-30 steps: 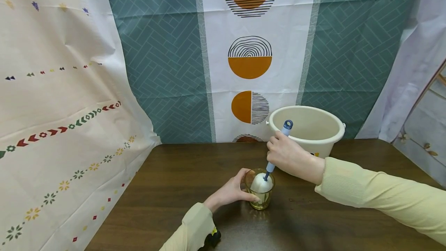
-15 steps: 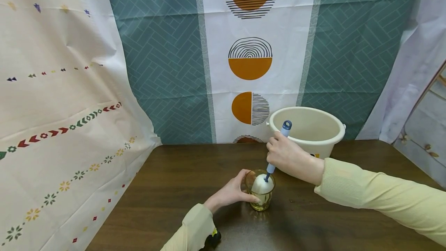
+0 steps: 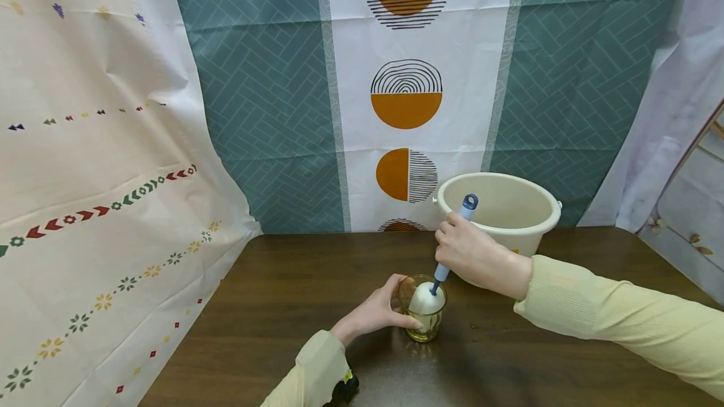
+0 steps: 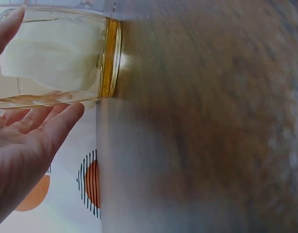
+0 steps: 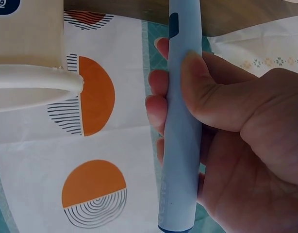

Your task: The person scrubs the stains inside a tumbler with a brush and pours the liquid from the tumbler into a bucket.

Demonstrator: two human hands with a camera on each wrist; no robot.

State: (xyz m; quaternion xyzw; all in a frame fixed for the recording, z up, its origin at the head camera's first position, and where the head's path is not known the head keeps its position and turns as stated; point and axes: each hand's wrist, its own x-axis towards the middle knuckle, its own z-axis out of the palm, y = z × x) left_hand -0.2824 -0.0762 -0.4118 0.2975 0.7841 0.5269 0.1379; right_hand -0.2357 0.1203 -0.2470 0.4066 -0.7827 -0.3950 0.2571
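Observation:
An amber glass [image 3: 424,330] stands on the wooden table, and my left hand [image 3: 376,311] grips it from the left, thumb on the near side and fingers behind. Through the glass wall in the left wrist view, a pale rounded sponge head [image 4: 52,53] fills much of the inside. That white head belongs to a cup brush with a light blue handle [image 5: 182,121]. My right hand [image 3: 472,253] holds the handle, fingers wrapped round it and thumb along its side in the right wrist view. The brush leans up to the right, its dark blue hanging loop [image 3: 470,201] on top.
A cream bucket [image 3: 526,240] stands at the back right, just behind my right hand. Small wet drops lie on the table [image 3: 271,306] right of the glass. A patterned curtain [image 3: 271,112] hangs behind the table's back edge, and a printed cloth [image 3: 113,218] hangs at left.
The brush handle's top has tilted slightly to the right with my right hand, while the sponge head stays inside the glass. My left hand keeps its grip on the glass.

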